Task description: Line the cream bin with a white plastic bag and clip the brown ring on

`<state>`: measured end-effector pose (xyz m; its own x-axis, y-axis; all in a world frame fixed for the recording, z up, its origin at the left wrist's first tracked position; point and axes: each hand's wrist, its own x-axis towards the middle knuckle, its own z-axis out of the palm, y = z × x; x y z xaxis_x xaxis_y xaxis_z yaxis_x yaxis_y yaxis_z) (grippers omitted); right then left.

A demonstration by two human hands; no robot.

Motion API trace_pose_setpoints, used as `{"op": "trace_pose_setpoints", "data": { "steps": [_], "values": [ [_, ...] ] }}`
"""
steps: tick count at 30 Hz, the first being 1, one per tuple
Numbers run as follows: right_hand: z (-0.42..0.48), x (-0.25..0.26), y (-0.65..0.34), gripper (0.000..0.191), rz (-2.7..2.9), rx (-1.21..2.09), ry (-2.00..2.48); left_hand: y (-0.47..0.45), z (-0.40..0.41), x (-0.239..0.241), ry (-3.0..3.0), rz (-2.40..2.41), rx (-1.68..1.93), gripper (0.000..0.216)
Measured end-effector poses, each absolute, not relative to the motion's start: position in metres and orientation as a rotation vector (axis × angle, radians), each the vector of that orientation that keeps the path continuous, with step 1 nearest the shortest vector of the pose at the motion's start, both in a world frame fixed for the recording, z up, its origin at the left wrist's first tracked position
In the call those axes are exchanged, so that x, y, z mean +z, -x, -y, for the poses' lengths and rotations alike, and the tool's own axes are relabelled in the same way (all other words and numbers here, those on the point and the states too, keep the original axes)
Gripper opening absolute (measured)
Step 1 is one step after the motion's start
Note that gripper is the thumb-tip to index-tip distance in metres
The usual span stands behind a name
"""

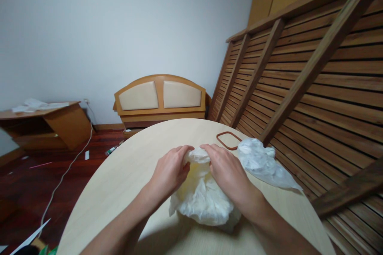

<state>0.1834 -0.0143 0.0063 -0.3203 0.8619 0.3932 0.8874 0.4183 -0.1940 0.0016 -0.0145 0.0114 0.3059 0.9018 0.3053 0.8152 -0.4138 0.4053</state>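
Both hands (170,167) (227,169) grip white plastic (206,203), partly hiding it.

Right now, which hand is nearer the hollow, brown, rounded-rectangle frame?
Right. The right hand is just on the near side of the frame; the left hand is farther off, leftward.

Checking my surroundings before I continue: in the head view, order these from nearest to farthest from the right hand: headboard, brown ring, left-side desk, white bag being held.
1. White bag: in the right hand.
2. Brown ring: on the table, just beyond.
3. Headboard: ahead, past the table.
4. Desk: far left.
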Motion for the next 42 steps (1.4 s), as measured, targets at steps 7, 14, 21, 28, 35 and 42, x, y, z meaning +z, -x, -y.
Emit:
{"op": "trace_pose_setpoints", "data": {
  "steps": [7, 14, 21, 28, 35, 42],
  "values": [
    [0.02, 0.02, -0.191, 0.059, 2.192, -0.14, 1.486, -0.002, 0.012, 0.013, -2.404, -1.646, 0.786, 0.013],
    [0.043, 0.028, -0.167, 0.025, 2.373, -0.004, 1.28, 0.005, 0.004, 0.014, -2.354, -1.834, 0.746, 0.013],
    [0.039, 0.004, -0.143, 0.031, 2.639, -0.148, 1.454, 0.005, 0.007, 0.016, -2.337, -1.827, 0.729, 0.015],
    [0.009, 0.003, -0.138, 0.031, 2.787, 0.001, 1.582, 0.005, 0.012, 0.017, -2.345, -1.753, 0.744, 0.021],
    [-0.003, 0.002, -0.136, 0.02, 2.887, 0.14, 1.427, 0.005, 0.013, 0.02, -2.319, -1.794, 0.728, 0.024],
    [0.023, 0.016, -0.147, 0.033, 2.815, 0.048, 1.311, 0.006, 0.009, 0.019, -2.305, -1.907, 0.663, 0.021]
  ]
}}
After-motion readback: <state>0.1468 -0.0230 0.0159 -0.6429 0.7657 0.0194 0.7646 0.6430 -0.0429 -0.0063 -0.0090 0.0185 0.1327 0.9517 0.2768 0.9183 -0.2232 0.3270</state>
